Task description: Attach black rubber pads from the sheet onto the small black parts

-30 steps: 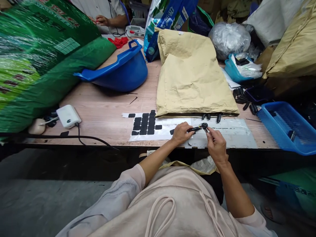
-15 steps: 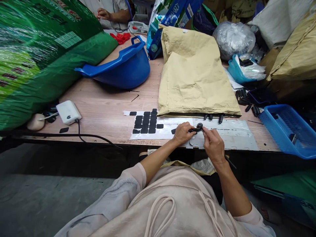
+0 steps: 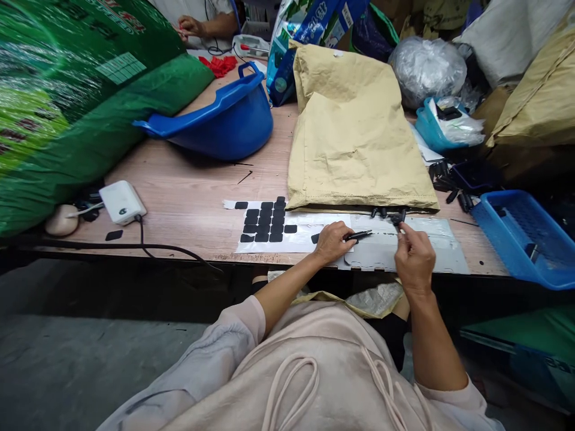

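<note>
My left hand rests at the table's front edge, fingers closed on a slender black pointed tool whose exact kind I cannot make out. Between the thumb and fingers of my right hand is a small dark round-looking part. It is held near several small black cylindrical pieces by the front edge of a brown paper bag. Left of my left hand lies a white sheet with rows of black rounded patches. A grey strip lies beneath and beyond my hands.
A blue basin and a large green sack stand at the left. At the right is a blue basket, with loose black pieces behind it. A white box with a cable sits front left. Another person's hand shows at the back.
My right hand has moved right and away from the left hand, taking the small dark part along. My left hand keeps its place with the black tool.
</note>
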The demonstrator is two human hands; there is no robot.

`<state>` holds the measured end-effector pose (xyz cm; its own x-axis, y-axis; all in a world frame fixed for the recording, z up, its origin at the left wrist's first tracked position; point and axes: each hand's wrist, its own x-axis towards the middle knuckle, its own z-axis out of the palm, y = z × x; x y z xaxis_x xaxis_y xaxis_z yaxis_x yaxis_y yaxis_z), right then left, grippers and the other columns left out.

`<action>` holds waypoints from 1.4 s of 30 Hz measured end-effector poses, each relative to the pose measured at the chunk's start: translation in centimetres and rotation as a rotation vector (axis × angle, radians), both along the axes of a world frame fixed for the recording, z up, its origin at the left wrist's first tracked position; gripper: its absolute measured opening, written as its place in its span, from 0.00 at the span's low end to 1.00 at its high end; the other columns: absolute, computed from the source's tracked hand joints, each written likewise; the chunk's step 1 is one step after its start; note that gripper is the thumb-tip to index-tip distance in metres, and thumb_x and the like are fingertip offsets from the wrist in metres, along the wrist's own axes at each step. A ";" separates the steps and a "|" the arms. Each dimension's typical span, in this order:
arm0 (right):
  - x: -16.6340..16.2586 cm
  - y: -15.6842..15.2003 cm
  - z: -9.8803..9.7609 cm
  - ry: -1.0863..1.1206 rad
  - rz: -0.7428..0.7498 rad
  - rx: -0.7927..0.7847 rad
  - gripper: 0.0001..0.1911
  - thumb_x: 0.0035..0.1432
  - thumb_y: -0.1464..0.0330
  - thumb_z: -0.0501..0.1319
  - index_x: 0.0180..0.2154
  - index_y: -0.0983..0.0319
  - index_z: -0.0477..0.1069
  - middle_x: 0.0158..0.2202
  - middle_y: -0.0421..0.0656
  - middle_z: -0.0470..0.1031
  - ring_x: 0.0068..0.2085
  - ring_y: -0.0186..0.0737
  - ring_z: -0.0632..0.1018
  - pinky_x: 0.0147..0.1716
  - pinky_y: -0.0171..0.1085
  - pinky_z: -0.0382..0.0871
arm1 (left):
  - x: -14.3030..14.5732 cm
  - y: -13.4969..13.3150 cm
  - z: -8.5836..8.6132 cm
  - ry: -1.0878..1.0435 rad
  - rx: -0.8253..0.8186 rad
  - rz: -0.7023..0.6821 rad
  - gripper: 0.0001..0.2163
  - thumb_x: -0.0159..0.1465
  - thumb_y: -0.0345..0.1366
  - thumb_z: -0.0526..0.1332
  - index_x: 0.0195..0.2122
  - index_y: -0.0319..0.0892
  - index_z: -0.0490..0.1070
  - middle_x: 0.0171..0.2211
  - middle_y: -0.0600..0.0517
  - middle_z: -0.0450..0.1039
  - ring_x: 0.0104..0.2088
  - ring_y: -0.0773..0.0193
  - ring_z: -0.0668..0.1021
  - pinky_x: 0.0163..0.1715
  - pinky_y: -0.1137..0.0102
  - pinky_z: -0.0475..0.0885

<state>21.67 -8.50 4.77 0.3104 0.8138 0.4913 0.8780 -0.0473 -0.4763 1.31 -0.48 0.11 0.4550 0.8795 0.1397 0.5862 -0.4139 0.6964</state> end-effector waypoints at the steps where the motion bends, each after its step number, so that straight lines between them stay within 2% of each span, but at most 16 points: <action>1: 1.2 0.1 0.0 -0.011 -0.059 -0.007 0.20 0.68 0.66 0.55 0.55 0.59 0.79 0.41 0.48 0.78 0.43 0.44 0.76 0.44 0.40 0.68 | 0.0 0.0 0.0 0.006 0.008 0.003 0.05 0.63 0.34 0.70 0.40 0.43 0.81 0.34 0.51 0.75 0.40 0.58 0.77 0.45 0.64 0.71; 5: 6.5 0.8 -1.2 -0.056 -0.375 -0.146 0.20 0.62 0.67 0.59 0.52 0.58 0.82 0.43 0.49 0.75 0.42 0.46 0.73 0.42 0.43 0.64 | 0.2 -0.2 0.1 0.045 0.037 0.007 0.09 0.61 0.37 0.72 0.41 0.43 0.79 0.35 0.50 0.75 0.40 0.57 0.77 0.45 0.63 0.71; 8: 9.1 1.6 -2.8 -0.067 -0.509 -0.246 0.20 0.60 0.68 0.60 0.51 0.59 0.82 0.43 0.51 0.74 0.44 0.49 0.70 0.45 0.47 0.62 | 0.2 -0.2 0.1 0.063 0.041 -0.004 0.09 0.63 0.39 0.71 0.42 0.43 0.79 0.35 0.50 0.75 0.41 0.56 0.77 0.45 0.63 0.71; 12: 9.5 2.5 -4.1 -0.052 -0.583 -0.258 0.21 0.62 0.69 0.58 0.54 0.59 0.80 0.47 0.53 0.72 0.49 0.52 0.69 0.47 0.50 0.61 | 0.1 0.2 -0.1 0.053 0.045 -0.025 0.06 0.65 0.37 0.69 0.41 0.43 0.78 0.36 0.50 0.76 0.41 0.57 0.78 0.44 0.63 0.71; 17: 8.7 2.7 -4.1 -0.084 -0.580 -0.272 0.21 0.64 0.69 0.57 0.55 0.58 0.78 0.48 0.53 0.71 0.50 0.52 0.69 0.48 0.50 0.61 | -0.3 -0.4 0.5 0.040 0.076 -0.063 0.06 0.66 0.37 0.68 0.42 0.42 0.77 0.38 0.49 0.78 0.42 0.57 0.79 0.44 0.63 0.71; 19: 8.8 2.6 -4.1 -0.091 -0.578 -0.276 0.21 0.64 0.68 0.56 0.55 0.58 0.78 0.49 0.53 0.72 0.50 0.52 0.69 0.48 0.50 0.60 | -0.9 -2.1 1.1 0.028 0.113 -0.162 0.07 0.68 0.38 0.65 0.45 0.42 0.77 0.41 0.47 0.79 0.42 0.57 0.79 0.44 0.64 0.72; 21: 8.8 2.5 -4.1 -0.095 -0.579 -0.278 0.21 0.65 0.68 0.56 0.56 0.58 0.77 0.49 0.53 0.72 0.50 0.53 0.69 0.48 0.50 0.60 | -1.9 -4.6 1.3 0.028 0.119 -0.341 0.10 0.71 0.39 0.61 0.48 0.42 0.76 0.43 0.47 0.80 0.41 0.58 0.80 0.43 0.66 0.72; 23: 8.8 2.5 -4.1 -0.099 -0.581 -0.282 0.21 0.65 0.67 0.56 0.56 0.58 0.77 0.50 0.54 0.72 0.50 0.53 0.69 0.48 0.49 0.60 | -3.0 -7.3 1.0 0.074 0.059 -0.498 0.12 0.73 0.40 0.58 0.51 0.43 0.76 0.41 0.48 0.81 0.40 0.60 0.81 0.41 0.67 0.73; 24: 8.8 2.5 -4.1 -0.101 -0.581 -0.285 0.21 0.65 0.67 0.56 0.56 0.58 0.77 0.50 0.54 0.72 0.50 0.53 0.69 0.48 0.49 0.60 | -3.6 -8.5 0.7 0.120 0.004 -0.524 0.12 0.74 0.41 0.57 0.52 0.44 0.76 0.41 0.48 0.82 0.40 0.59 0.82 0.40 0.68 0.73; 26: 8.7 2.5 -4.1 -0.105 -0.579 -0.289 0.21 0.65 0.67 0.56 0.56 0.58 0.78 0.50 0.54 0.72 0.50 0.53 0.69 0.48 0.49 0.61 | -4.7 -10.1 -0.3 0.247 -0.149 -0.474 0.12 0.73 0.40 0.59 0.53 0.45 0.76 0.43 0.49 0.83 0.42 0.57 0.83 0.40 0.67 0.73; 29: 8.6 2.5 -4.0 -0.110 -0.574 -0.288 0.21 0.65 0.67 0.56 0.56 0.59 0.77 0.50 0.54 0.72 0.50 0.53 0.69 0.48 0.49 0.61 | -5.7 -10.6 -0.9 0.476 -0.388 -0.310 0.15 0.69 0.39 0.63 0.55 0.46 0.76 0.46 0.48 0.83 0.47 0.52 0.84 0.42 0.65 0.75; 32: 8.5 2.5 -4.0 -0.119 -0.573 -0.287 0.21 0.65 0.68 0.56 0.56 0.59 0.77 0.49 0.55 0.72 0.50 0.53 0.69 0.47 0.49 0.61 | -5.8 -9.7 0.7 0.509 -0.481 -0.311 0.19 0.66 0.41 0.66 0.58 0.46 0.76 0.46 0.47 0.84 0.47 0.50 0.84 0.42 0.65 0.75; 36: 8.6 2.4 -4.1 -0.132 -0.570 -0.283 0.21 0.65 0.68 0.55 0.56 0.59 0.77 0.48 0.54 0.71 0.48 0.52 0.69 0.46 0.47 0.60 | -3.7 -6.3 4.9 0.274 -0.471 -0.388 0.16 0.67 0.45 0.64 0.52 0.46 0.80 0.39 0.50 0.84 0.39 0.57 0.84 0.37 0.69 0.73; 39: 8.5 2.4 -4.1 -0.131 -0.571 -0.282 0.21 0.66 0.67 0.55 0.56 0.59 0.77 0.47 0.54 0.71 0.48 0.51 0.69 0.45 0.46 0.60 | -1.3 -1.6 6.7 0.229 -0.379 -0.236 0.17 0.70 0.44 0.61 0.55 0.43 0.78 0.41 0.49 0.84 0.40 0.58 0.83 0.38 0.69 0.74; 42: 8.5 2.4 -4.1 -0.136 -0.564 -0.277 0.21 0.66 0.67 0.56 0.56 0.60 0.78 0.47 0.54 0.71 0.47 0.51 0.68 0.44 0.46 0.60 | 0.9 3.5 7.0 0.348 -0.268 -0.071 0.17 0.70 0.38 0.60 0.58 0.43 0.76 0.45 0.47 0.84 0.47 0.54 0.82 0.44 0.66 0.75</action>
<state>30.16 -6.14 0.72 0.6775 0.6462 0.3514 0.7340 -0.6249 -0.2661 2.23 3.01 7.14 0.4948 0.8289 -0.2608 0.7814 -0.2932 0.5508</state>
